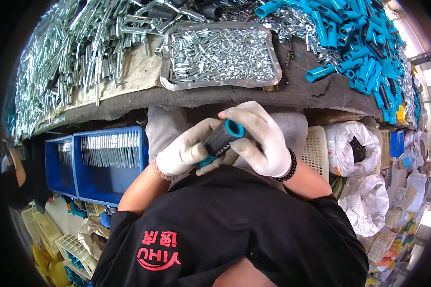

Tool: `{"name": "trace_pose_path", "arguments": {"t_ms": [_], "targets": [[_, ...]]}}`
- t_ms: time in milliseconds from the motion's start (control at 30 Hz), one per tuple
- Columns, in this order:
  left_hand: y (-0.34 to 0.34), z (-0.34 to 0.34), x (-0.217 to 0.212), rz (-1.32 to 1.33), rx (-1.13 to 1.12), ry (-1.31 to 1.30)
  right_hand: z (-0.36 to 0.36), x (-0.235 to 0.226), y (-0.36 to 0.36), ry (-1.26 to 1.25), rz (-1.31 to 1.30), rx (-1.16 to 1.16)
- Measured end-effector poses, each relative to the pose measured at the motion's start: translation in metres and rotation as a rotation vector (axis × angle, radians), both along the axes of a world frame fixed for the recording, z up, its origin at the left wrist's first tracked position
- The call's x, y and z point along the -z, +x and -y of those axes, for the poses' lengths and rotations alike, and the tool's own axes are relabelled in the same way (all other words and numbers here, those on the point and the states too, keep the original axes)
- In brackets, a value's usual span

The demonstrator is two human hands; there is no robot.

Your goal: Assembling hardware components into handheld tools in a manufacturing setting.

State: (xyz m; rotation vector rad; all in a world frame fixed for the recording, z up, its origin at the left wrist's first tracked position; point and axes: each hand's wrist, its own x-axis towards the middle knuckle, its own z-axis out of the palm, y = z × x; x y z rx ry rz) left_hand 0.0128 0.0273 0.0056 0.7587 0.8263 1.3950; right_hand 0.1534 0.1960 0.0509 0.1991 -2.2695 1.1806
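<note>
Between my hands, over my lap, is a hollow plastic tool handle (pixel 216 139), black with a teal rim and a teal lower end. Its round mouth tilts up and to the right. My left hand (pixel 183 152), in a white glove, wraps its fingers and thumb round the lower part. The gloved right hand (pixel 266 137) curves about the upper end, thumb on one side of the mouth and fingers on the other. One fingertip pokes bare out of the right glove. The handle's far side is hidden.
A clear tray (pixel 165 79) of small metal pins lies on the cloth-covered bench (pixel 301 91). Metal tubes (pixel 93 52) heap at left, teal handles (pixel 366 62) at right. Blue bins (pixel 109 177) hold metal rods beside me; white sacks (pixel 340 158) stand right. Another person's arm (pixel 18 167) shows far left.
</note>
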Motion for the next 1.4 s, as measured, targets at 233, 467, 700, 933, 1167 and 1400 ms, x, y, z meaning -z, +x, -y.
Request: {"name": "trace_pose_path", "arguments": {"t_ms": [233, 467, 700, 933, 1167, 1400], "targets": [[0.009, -0.010, -0.015, -0.218, -0.257, -0.149, -0.112, -0.019, -0.037, 0.397, 0.079, 0.726], [0.012, -0.015, 0.003, -0.148, -0.297, -0.197, -0.162, -0.004, -0.053, 0.532, 0.828, 1.097], [0.003, -0.005, 0.001, -0.174, -0.297, -0.249, -0.177, -0.007, 0.000, -0.110, 0.133, 0.940], [-0.007, -0.018, 0.009, -0.648, -0.148, -0.077, -0.037, -0.047, 0.025, -0.329, 0.515, 0.383], [0.007, -0.023, -0.004, -1.269, -0.341, 0.073, -0.015, -0.013, 0.026, -0.444, 0.547, 0.386], [-0.023, 0.002, -0.009, -0.514, -0.030, -0.097, -0.038, -0.029, -0.014, 0.118, 0.366, -0.112]]}}
